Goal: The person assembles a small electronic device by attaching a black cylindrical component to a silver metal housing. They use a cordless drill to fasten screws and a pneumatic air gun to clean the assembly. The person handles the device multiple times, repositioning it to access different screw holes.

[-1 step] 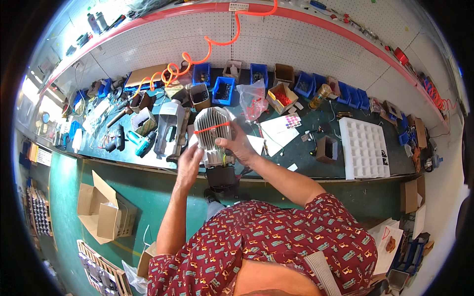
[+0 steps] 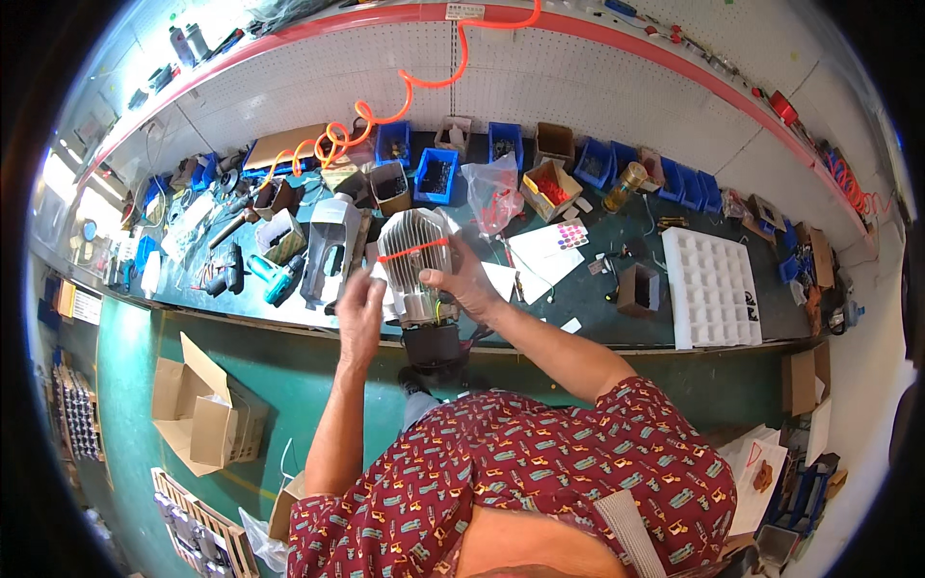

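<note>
Your right hand (image 2: 469,284) sits just left of the frame's centre, its fingers wrapped around the lower right side of a silver finned motor housing (image 2: 414,260), which you hold upright above the front edge of the table (image 2: 597,318). Your left hand (image 2: 359,310) is just left of the housing with its fingers loosely curled; it grips nothing, and you cannot tell from here whether it touches the metal. An orange band (image 2: 412,249) crosses the housing's ribs, and a black part (image 2: 436,344) hangs under it, below your hands. Further out, a grey funnel-shaped casting (image 2: 328,241) stands on the table to the left, with a teal power tool (image 2: 273,276) beside it. To the right lie white paper sheets (image 2: 549,252), a small dark open box (image 2: 638,289) and a white gridded tray (image 2: 711,287). A clear plastic bag (image 2: 493,193) stands behind the housing, and a row of blue bins (image 2: 436,175) runs along the back. An orange coiled hose (image 2: 385,111) hangs across the pegboard in the upper middle. In the lower left, an open cardboard box (image 2: 207,414) sits on the green floor.
</note>
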A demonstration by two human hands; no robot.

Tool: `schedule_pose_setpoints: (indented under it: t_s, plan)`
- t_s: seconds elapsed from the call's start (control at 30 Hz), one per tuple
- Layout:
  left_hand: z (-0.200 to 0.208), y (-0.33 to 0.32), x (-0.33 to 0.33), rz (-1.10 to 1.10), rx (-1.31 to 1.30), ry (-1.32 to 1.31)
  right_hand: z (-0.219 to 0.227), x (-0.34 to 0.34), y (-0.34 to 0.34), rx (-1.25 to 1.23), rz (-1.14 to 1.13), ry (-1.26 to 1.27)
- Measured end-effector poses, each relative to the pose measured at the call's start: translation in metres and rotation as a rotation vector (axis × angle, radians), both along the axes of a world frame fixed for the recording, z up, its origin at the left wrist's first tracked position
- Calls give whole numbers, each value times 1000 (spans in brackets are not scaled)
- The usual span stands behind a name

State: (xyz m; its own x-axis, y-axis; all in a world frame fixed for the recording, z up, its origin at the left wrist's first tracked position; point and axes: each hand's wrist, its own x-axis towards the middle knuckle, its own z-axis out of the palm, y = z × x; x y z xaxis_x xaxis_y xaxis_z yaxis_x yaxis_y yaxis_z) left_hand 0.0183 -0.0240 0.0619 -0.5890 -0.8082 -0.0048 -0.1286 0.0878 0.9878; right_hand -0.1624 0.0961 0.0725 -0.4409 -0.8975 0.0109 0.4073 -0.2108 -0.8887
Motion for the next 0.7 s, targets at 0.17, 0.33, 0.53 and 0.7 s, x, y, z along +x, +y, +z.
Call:
schedule_pose_setpoints:
  t_s: [0.17,0.33,0.53,0.7]
  plan:
    - [15,-4,-19,42,-184,276,-5,1,2,32,-8,37]
    - [8,9,-28,217,-172,281,-14,14,-7,41,-180,179]
    - [-8,34,-15,19,-92,167,-7,32,-18,34,-336,693]
    - [-7,16,-13,-28,116,336,9,7,-8,4,-18,482]
